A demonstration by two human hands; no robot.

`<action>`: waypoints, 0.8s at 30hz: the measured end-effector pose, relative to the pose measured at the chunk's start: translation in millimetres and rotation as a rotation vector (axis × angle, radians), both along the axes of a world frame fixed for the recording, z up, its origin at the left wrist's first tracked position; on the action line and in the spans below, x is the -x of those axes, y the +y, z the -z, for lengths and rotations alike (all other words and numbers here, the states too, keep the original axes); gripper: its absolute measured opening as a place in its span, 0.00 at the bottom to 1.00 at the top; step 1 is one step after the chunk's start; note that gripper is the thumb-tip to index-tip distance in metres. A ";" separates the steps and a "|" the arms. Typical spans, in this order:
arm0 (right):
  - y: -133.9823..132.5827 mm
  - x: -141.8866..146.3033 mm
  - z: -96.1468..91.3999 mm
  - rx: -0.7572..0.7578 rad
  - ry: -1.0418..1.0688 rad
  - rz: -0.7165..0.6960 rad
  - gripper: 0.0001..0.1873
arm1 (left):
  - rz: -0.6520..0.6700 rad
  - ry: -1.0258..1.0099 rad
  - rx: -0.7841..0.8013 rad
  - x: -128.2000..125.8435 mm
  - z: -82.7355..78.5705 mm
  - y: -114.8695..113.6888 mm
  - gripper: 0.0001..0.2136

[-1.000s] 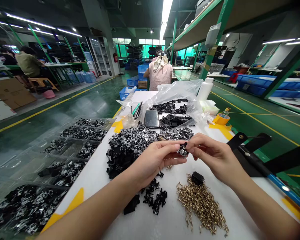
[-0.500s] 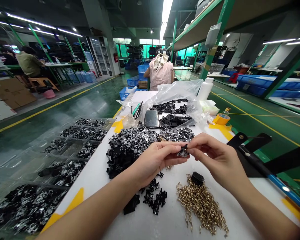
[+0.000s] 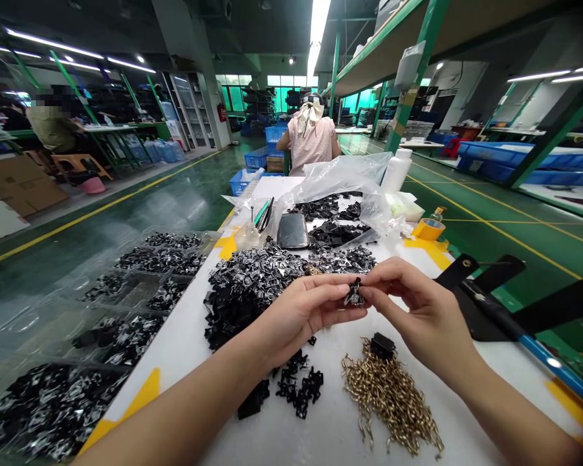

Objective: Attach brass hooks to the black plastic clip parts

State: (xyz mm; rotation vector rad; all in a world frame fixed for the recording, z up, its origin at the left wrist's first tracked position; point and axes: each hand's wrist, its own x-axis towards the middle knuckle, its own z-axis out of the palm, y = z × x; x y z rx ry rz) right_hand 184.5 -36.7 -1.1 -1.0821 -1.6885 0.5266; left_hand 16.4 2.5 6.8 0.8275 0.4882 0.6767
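My left hand point(image 3: 303, 312) and my right hand point(image 3: 422, 304) meet above the white table, their fingertips pinching a small black-and-silver metal clip point(image 3: 354, 294) from both sides. Behind my left hand lies a large heap of similar black-and-silver clips point(image 3: 252, 291). Below my hands are loose black plastic pieces point(image 3: 296, 385). A pile of small brass hooks point(image 3: 391, 395) lies under my right hand, with a black block point(image 3: 383, 346) at its top end. Neither hand touches the table.
A divided clear tray point(image 3: 126, 304) of clips lies left of the table. Farther back are a black phone point(image 3: 294, 231), a plastic bag point(image 3: 342, 181), a white bottle point(image 3: 396, 171) and yellow tape point(image 3: 427, 230). Black straps point(image 3: 485, 291) lie right. A co-worker point(image 3: 310, 145) sits beyond.
The clip has turned slightly between my fingertips, and my hands remain close together. The whole view has tilted and shifted a little as my head moved.
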 end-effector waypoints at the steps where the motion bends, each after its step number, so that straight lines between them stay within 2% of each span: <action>1: -0.5 0.2 -0.2 -0.029 -0.029 0.013 0.04 | 0.008 -0.007 -0.005 0.1 0.2 0.1 0.10; 6: -1.9 2.2 -0.4 -0.211 -0.206 0.048 0.10 | -0.018 -0.019 -0.034 1.3 -0.1 0.3 0.12; 11: -1.5 5.4 1.1 -0.235 -0.269 0.029 0.16 | -0.127 0.035 -0.136 1.0 -0.1 -0.2 0.15; 13: -1.0 5.9 1.7 -0.234 -0.261 0.038 0.14 | -0.160 0.112 -0.218 0.2 0.4 -2.3 0.16; 16: -0.2 5.4 1.3 -0.194 -0.231 0.043 0.10 | -0.254 0.262 -0.452 -0.4 0.0 -7.4 0.15; 20: -0.1 4.3 1.3 -0.145 -0.176 0.026 0.10 | -0.434 0.445 -0.919 2.2 -2.7 -12.2 0.11; 24: -1.0 2.9 6.3 -0.108 -0.101 0.005 0.11 | -0.503 0.535 -1.186 6.0 -4.6 -12.3 0.08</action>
